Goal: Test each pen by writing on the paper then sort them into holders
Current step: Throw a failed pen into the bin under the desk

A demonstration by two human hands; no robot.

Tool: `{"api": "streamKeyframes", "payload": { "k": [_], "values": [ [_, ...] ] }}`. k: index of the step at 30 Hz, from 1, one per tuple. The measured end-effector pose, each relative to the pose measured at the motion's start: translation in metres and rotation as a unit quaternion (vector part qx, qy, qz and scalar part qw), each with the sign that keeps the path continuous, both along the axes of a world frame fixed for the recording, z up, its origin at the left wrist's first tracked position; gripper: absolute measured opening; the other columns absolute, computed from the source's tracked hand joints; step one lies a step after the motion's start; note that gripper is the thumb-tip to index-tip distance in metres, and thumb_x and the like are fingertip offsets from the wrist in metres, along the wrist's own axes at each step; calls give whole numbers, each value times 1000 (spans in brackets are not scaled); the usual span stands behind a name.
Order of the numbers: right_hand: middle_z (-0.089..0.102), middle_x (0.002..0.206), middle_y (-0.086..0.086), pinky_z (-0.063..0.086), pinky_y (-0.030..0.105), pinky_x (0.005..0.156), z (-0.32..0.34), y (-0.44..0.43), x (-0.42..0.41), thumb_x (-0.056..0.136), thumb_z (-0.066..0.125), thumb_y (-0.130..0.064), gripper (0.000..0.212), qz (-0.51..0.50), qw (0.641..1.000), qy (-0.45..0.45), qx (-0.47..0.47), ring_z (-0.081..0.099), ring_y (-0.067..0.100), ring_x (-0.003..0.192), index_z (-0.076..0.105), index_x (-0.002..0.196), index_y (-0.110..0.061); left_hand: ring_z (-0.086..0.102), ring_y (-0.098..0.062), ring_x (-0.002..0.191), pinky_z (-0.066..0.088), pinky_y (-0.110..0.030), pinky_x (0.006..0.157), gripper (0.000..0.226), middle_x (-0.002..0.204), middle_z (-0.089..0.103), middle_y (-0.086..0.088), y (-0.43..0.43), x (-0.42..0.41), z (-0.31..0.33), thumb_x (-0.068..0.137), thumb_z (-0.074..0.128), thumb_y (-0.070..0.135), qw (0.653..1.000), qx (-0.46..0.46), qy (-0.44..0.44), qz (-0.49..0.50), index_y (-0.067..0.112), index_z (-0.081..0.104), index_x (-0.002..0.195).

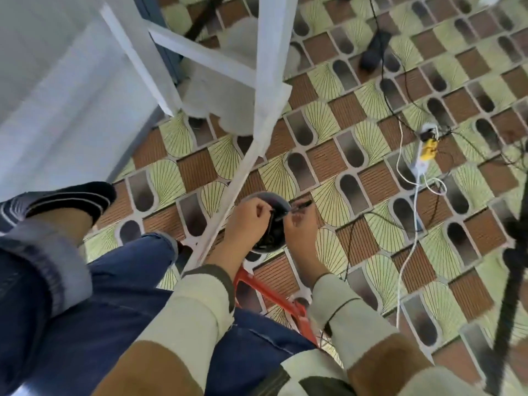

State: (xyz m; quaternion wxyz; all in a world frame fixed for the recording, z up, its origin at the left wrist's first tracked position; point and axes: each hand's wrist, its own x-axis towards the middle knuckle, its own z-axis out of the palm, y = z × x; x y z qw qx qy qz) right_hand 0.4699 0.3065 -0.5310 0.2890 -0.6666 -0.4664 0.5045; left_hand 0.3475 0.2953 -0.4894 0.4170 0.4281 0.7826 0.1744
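Seen from the head camera, which looks straight down, a round black plastic pen holder (271,228) sits low over the green-and-brown patterned tiled floor (357,115). Both hands meet on it, and it is not clear whether it rests on the tiles or is lifted off them.

The left grip (251,221) is at the holder's left rim with its fingers curled. Thumb and forefinger pinch a thin dark rod (269,224) that runs down into the holder (too blurred to say whether it is a pen).

The right grip (301,227) is at the holder's right rim, clenched on a slim dark pen (303,204). The pen's end pokes out just past the far right edge of the holder.

A white-painted metal frame bar (257,124) slants down along the holder's left side, close by the left grip. On the holder's near side a red metal bar (265,290) runs between the two cream-and-brown knit sleeves (200,310).

To the left of the holder are a blue denim trouser leg (128,281) and a foot in a black slip-on shoe with white stripes (83,198). Well to the right and beyond the holder lies a white power strip with a yellow plug (423,155) (several cables trail around it), and a thin black cable (351,232) passes just right of the right grip.
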Motion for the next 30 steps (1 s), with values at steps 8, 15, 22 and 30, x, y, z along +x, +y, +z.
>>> {"api": "streamKeyframes", "payload": {
  "k": [8, 15, 22, 30],
  "values": [
    [56, 116, 4, 48, 23, 81, -48, -5, -6, 99, 48, -12, 22, 69, 993, -90, -12, 55, 14, 102, 50, 121, -13, 61, -22, 96, 55, -42, 81, 20, 105, 65, -1, -10, -6, -31, 100, 46, 32, 999, -31, 1, 17, 26, 64, 106],
    [60, 115, 6, 55, 36, 88, -80, -2, 5, 97, 52, -20, 26, 124, 973, -168, -97, 60, 19, 101, 54, 122, -13, 61, -20, 99, 57, -45, 81, 19, 111, 64, 1, -14, -3, -37, 99, 47, 33, 999, -34, -6, 20, 29, 63, 109],
    [63, 114, 5, 54, 38, 90, -58, -1, 2, 101, 45, -20, 33, 115, 975, -164, -100, 59, 19, 103, 52, 132, -11, 63, -18, 91, 56, -38, 77, 23, 101, 67, -1, -9, -8, -23, 100, 45, 29, 1000, -18, 0, 22, 20, 65, 108],
    [63, 104, -7, 53, 38, 87, 28, 20, -14, 100, 48, -24, 18, 129, 990, -57, 12, 63, 18, 101, 56, 117, -25, 63, -11, 87, 53, -30, 78, 19, 96, 68, 7, -5, -22, 56, 99, 51, 27, 991, 124, -8, 47, 20, 68, 103]
  ]
}}
